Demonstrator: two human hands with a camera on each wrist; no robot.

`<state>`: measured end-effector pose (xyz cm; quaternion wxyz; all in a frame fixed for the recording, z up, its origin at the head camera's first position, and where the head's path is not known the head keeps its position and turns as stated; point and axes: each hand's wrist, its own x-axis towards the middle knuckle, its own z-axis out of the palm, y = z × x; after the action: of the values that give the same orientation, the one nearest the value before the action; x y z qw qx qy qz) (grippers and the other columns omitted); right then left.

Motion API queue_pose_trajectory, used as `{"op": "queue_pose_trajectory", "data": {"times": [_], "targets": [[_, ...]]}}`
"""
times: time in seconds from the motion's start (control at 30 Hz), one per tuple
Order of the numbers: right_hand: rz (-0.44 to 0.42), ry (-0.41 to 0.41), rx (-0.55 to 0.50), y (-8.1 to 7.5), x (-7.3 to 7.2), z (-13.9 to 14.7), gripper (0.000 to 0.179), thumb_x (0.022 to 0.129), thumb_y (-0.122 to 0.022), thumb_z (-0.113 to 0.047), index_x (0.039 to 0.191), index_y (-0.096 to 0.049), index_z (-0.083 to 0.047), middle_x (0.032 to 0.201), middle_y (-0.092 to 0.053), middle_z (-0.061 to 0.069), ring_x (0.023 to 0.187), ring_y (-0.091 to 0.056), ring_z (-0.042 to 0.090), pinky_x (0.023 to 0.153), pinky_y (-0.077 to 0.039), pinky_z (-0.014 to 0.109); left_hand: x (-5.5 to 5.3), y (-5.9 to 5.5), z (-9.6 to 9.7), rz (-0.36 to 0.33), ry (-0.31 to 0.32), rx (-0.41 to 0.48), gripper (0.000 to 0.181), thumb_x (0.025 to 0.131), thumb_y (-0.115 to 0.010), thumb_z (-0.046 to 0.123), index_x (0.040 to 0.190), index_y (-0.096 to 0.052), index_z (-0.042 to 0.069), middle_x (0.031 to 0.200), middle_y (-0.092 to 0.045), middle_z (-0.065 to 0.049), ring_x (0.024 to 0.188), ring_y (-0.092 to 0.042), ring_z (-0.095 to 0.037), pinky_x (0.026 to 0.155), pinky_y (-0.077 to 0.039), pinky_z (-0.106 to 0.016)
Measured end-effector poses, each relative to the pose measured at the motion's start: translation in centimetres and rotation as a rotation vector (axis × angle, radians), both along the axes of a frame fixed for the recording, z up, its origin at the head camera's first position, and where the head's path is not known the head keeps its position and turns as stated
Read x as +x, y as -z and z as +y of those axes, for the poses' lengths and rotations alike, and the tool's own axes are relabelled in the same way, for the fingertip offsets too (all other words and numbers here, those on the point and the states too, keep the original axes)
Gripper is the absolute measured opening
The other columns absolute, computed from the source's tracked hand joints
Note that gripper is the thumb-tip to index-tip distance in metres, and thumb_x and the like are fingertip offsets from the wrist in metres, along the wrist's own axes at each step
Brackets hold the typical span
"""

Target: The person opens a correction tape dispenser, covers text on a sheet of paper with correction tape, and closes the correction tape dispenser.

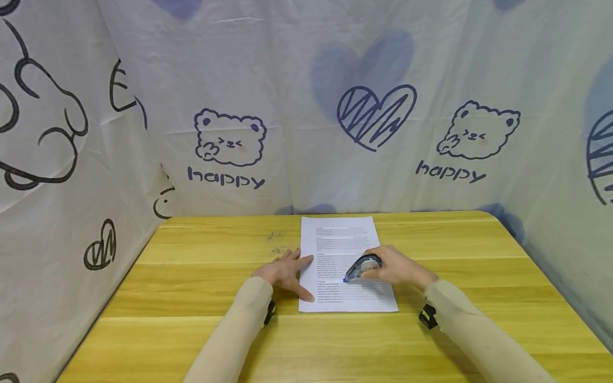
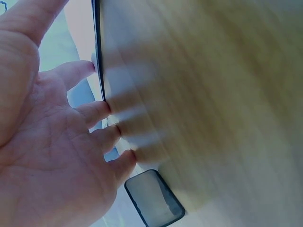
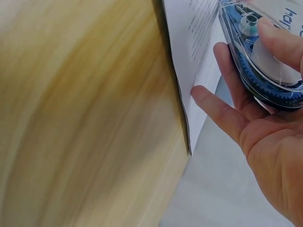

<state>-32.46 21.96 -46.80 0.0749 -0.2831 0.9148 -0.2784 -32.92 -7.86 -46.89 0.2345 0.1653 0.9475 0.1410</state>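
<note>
A printed sheet of paper (image 1: 342, 259) lies on the wooden table, covered in lines of small text. My left hand (image 1: 286, 273) rests at its left edge with the fingers spread, thumb and fingertips touching the paper's margin. In my right hand (image 1: 398, 267) is a correction tape dispenser (image 1: 365, 266), clear with blue gears inside, gripped between thumb and fingers. Its blue tip meets the sheet among the lower lines of text. The right wrist view shows the thumb pressed on the side of the dispenser (image 3: 265, 56), with one fingertip touching the paper (image 3: 182, 61).
The wooden table (image 1: 198, 321) extends around the sheet on all sides. Behind it and at both sides hangs a white cloth (image 1: 289, 87) printed with hearts and bears. Both wrists wear dark straps. A dark-rimmed rectangular object (image 2: 155, 198) shows below the fingers in the left wrist view.
</note>
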Motion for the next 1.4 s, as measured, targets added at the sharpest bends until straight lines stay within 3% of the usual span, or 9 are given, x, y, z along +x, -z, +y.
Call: {"op": "queue_pose_trajectory", "data": {"times": [0.6,1.4], "targets": [[-0.006,0.035,0.002,0.2,0.0,0.6,0.021,0.086,-0.076,-0.025,0.103,-0.07,-0.015,0.092,-0.07,-0.005,0.082,-0.06,0.009,0.08,-0.051,0.033,0.0,0.0,0.1,0.006,0.011,-0.007,0.107,0.071,-0.082,0.056,0.157,-0.025,0.027,0.166,-0.004,-0.009,0.153,-0.001,-0.03,0.123,-0.011,-0.052],[-0.002,0.023,-0.003,0.5,-0.4,1.7,0.017,0.085,-0.077,-0.023,0.1,-0.07,-0.017,0.089,-0.068,-0.007,0.081,-0.058,0.011,0.082,-0.05,0.034,-0.1,0.1,0.1,0.006,0.006,-0.005,0.107,0.07,-0.082,0.056,0.157,-0.026,0.026,0.166,-0.004,-0.01,0.153,-0.001,-0.03,0.123,-0.011,-0.052]]}}
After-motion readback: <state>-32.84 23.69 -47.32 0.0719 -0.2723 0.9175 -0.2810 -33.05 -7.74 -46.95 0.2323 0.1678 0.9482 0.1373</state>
